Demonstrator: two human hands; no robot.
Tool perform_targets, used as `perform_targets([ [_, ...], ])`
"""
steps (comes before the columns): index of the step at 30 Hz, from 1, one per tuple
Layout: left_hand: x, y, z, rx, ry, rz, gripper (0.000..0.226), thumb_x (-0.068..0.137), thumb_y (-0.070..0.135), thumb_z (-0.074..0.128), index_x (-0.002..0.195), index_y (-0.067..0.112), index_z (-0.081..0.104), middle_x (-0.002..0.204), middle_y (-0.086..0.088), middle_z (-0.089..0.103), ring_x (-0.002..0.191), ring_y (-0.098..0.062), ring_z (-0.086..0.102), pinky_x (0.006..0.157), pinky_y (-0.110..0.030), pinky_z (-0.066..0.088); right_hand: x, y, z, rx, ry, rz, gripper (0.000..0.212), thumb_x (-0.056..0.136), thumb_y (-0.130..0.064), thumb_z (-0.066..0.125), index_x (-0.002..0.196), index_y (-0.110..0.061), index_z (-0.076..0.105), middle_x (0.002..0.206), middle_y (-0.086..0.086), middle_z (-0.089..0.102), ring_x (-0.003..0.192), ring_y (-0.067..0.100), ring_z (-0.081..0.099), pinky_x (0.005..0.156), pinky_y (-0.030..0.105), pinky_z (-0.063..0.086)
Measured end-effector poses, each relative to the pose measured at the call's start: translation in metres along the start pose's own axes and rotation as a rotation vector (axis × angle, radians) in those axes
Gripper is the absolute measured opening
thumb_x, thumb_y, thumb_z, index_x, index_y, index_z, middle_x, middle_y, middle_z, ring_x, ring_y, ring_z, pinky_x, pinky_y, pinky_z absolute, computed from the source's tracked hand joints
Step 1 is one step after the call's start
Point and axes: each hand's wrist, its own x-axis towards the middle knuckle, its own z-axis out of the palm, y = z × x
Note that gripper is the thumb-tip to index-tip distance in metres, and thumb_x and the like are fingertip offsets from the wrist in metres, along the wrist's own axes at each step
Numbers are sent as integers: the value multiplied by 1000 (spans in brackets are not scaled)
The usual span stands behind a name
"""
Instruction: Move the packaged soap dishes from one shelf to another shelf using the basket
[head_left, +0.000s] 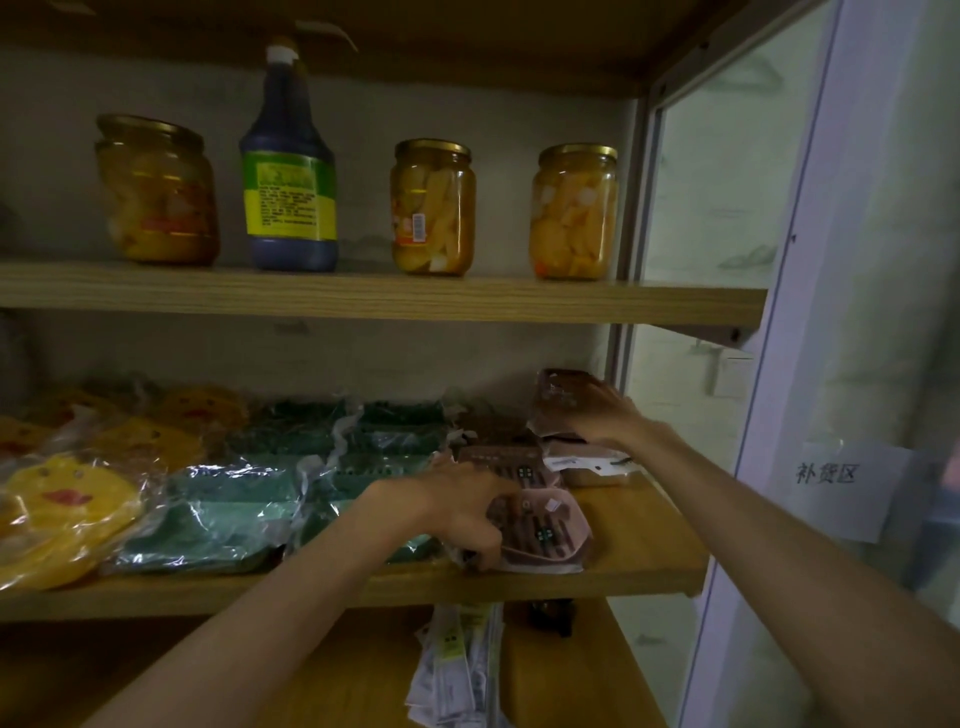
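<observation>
**A:** What is in view?

**B:** A wooden shelf unit seen from the person's head. On the middle shelf (644, 530) lie packaged soap dishes: yellow duck-shaped ones (67, 504) at the left, green ones (239, 499) in the middle, pinkish-brown ones at the right. Jars (434, 208) and a dark bottle (288, 171) stand on the shelf above.

**B:** Both arms reach in. The left hand (457, 512) has its fingers (480, 545) curled round the edge of a pink dish (545, 530) at the shelf's front. The right hand (597, 413) grips another pink pack (563, 395), lifted above the rear pile at the shelf's right end.

**A:** Which step is this?

**B:** It could be picking up or setting down. No basket is in sight, so I cannot tell whether this is the source shelf or the destination.

**A:** What does the next move call for?

**B:** If picking, lift both packs clear without dragging the loose wrappers beside them, then carry them to the basket. If placing, set each pack down flat and let go.
</observation>
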Motion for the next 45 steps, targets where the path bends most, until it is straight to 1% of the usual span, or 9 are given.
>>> perform_targets([
  [3, 1, -3, 1, 10, 11, 4, 77, 76, 38, 78, 144, 39, 43, 113, 2, 58, 103, -21, 55, 83, -36, 42, 29, 10, 10, -114, -141, 6, 72, 65, -90, 52, 111, -34, 54, 118, -6, 56, 111, 23, 56, 93, 44, 49],
  [8, -1, -6, 4, 33, 50, 0, 84, 76, 42, 78, 149, 38, 37, 134, -2, 58, 121, -26, 53, 99, -44, 40, 46, 26, 30, -88, -145, 53, 125, 43, -105, 50, 145, -34, 40, 141, -3, 51, 123, 26, 51, 101, 45, 47],
  [15, 1, -6, 4, 9, 71, -16, 87, 70, 40, 81, 147, 38, 39, 134, 0, 57, 123, -26, 52, 100, -43, 43, 25, 12, 10, -61, -213, -24, 55, 68, -70, 61, 109, -35, 64, 107, -9, 63, 102, 16, 60, 92, 39, 53],
  [20, -2, -3, 8, 85, 35, -8, 89, 70, 43, 77, 146, 37, 31, 144, 0, 48, 134, -27, 42, 115, -54, 30, 32, 5, 16, -31, -125, 63, 73, 56, -88, 62, 104, -33, 64, 105, -11, 63, 101, 15, 59, 89, 38, 54],
  [24, -4, 1, 8, 85, 38, 8, 90, 70, 40, 79, 148, 37, 32, 149, 1, 43, 137, -24, 40, 117, -54, 27, 51, 23, 35, -9, -16, 158, 85, 59, -83, 51, 126, -31, 62, 125, -6, 63, 117, 24, 57, 94, 43, 53],
  [29, -6, 2, 7, 65, 39, 43, 86, 69, 45, 80, 142, 42, 36, 144, 4, 48, 133, -23, 44, 115, -52, 30, 38, 15, 25, -41, -26, 106, 50, 60, -70, 57, 92, -32, 64, 103, -8, 64, 107, 23, 59, 86, 42, 53],
  [33, -6, 3, 7, 45, 30, 48, 88, 64, 59, 81, 139, 49, 35, 143, 7, 50, 130, -22, 47, 110, -51, 37, 22, 7, 12, -52, -55, 53, 60, 67, -72, 57, 115, -36, 63, 131, -3, 60, 123, 28, 53, 95, 44, 49],
  [38, -12, 15, 3, 43, 24, 60, 92, 66, 72, 77, 144, 46, 35, 148, 12, 43, 134, -17, 42, 112, -44, 34, 10, 1, 5, -17, -8, 94, 70, 59, -77, 62, 119, -41, 58, 135, -7, 57, 126, 29, 52, 99, 51, 47],
  [45, -17, 23, 6, 25, 60, 70, 98, 61, 78, 76, 144, 44, 38, 144, 13, 45, 131, -17, 45, 107, -39, 40, -3, -5, 4, -112, 102, 9, 62, 81, -61, 63, 133, -31, 54, 146, -2, 50, 134, 29, 46, 105, 44, 37],
])
